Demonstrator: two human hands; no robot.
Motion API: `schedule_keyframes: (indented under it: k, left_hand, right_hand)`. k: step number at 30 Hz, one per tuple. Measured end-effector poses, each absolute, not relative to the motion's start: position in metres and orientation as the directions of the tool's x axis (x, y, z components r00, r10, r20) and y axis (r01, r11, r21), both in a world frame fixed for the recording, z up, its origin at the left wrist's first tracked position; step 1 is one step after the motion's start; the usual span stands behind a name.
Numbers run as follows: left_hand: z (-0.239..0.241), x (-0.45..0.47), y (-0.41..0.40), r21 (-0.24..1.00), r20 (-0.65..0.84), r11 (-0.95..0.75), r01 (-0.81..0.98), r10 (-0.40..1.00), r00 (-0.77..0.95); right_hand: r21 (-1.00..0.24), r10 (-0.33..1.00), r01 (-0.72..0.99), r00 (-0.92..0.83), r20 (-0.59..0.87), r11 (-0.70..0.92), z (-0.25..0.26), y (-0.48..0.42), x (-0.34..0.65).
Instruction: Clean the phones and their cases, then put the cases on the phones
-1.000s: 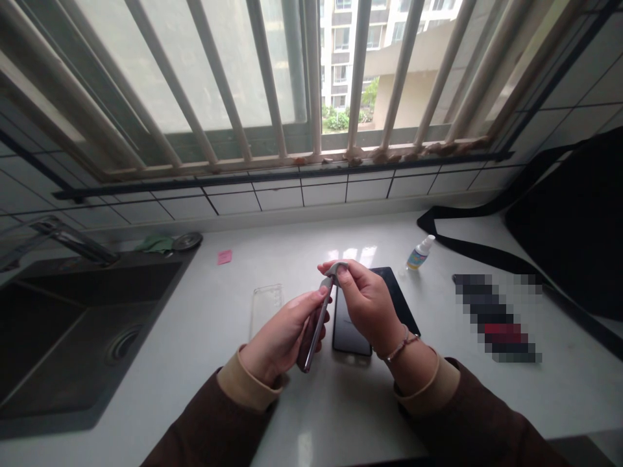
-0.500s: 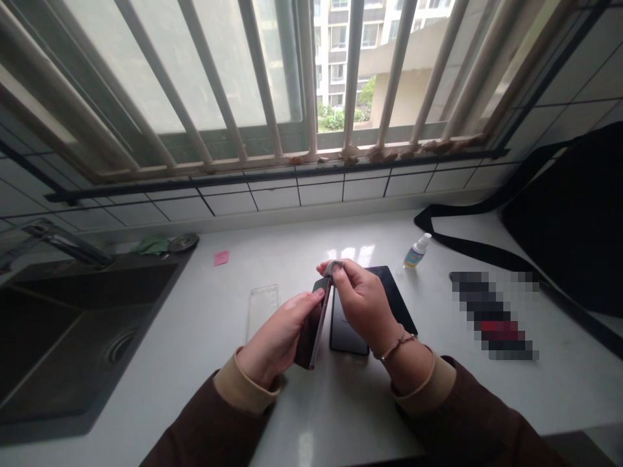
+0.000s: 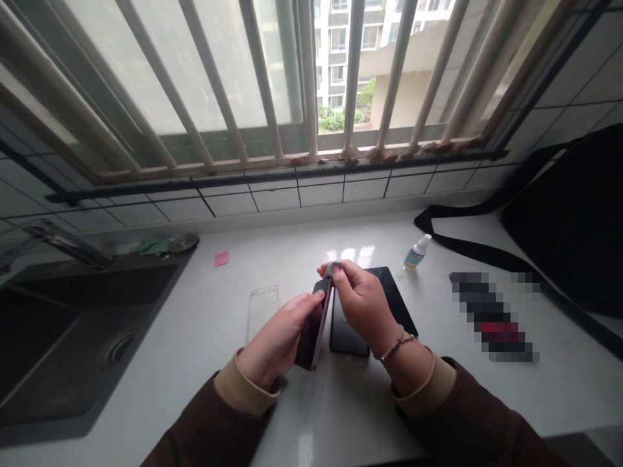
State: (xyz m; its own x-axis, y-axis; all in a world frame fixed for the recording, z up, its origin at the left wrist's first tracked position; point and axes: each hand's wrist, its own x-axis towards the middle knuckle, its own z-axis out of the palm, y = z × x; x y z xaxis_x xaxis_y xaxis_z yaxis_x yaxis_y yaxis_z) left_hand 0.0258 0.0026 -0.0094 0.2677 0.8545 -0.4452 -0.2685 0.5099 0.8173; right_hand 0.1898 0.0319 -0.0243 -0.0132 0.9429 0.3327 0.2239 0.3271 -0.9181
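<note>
A dark smartphone (image 3: 311, 337) is gripped by its side in my left hand (image 3: 280, 334), thumb across its face, tilted above the counter. My right hand (image 3: 363, 298) pinches a small grey cloth (image 3: 333, 268) against the phone's upper edge. Below my right hand lies a dark tablet (image 3: 349, 334), partly covered by the hand and wrist. A clear phone case (image 3: 261, 305) rests flat on the counter, left of the phone and partly behind my left hand.
A small spray bottle (image 3: 416, 253) stands at the right, near a black bag (image 3: 569, 214) with its strap. A blurred dark item (image 3: 494, 318) lies on the white counter (image 3: 195, 363). At left are a pink sticky note (image 3: 220, 259), a sink (image 3: 87, 415) and a faucet (image 3: 73, 246).
Almost nothing differs. Both hands keep their hold on the phone and the cloth, and the other items stay in place.
</note>
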Motion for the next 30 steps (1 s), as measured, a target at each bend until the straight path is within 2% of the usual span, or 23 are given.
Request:
schedule_keyframes:
  k: [7,16,30]
  left_hand:
    - [-0.0034,0.0277,0.0039,0.8,-0.407,0.477,-0.365,0.877,0.253]
    - [-0.0075,0.0272,0.0064,0.771,-0.336,0.421,-0.478,0.906,0.257]
    - [-0.012,0.0235,0.0106,0.765,-0.302,0.384,-0.518,0.923,0.238]
  right_hand:
    - [-0.916,0.957,0.296,0.023,0.29,0.271,-0.0271,0.0343,0.1911]
    - [-0.902,0.943,0.292,-0.001,0.333,0.319,-0.0272,0.0325,0.1899]
    - [-0.889,0.932,0.301,0.0,0.362,0.345,-0.0313,0.0335,0.1877]
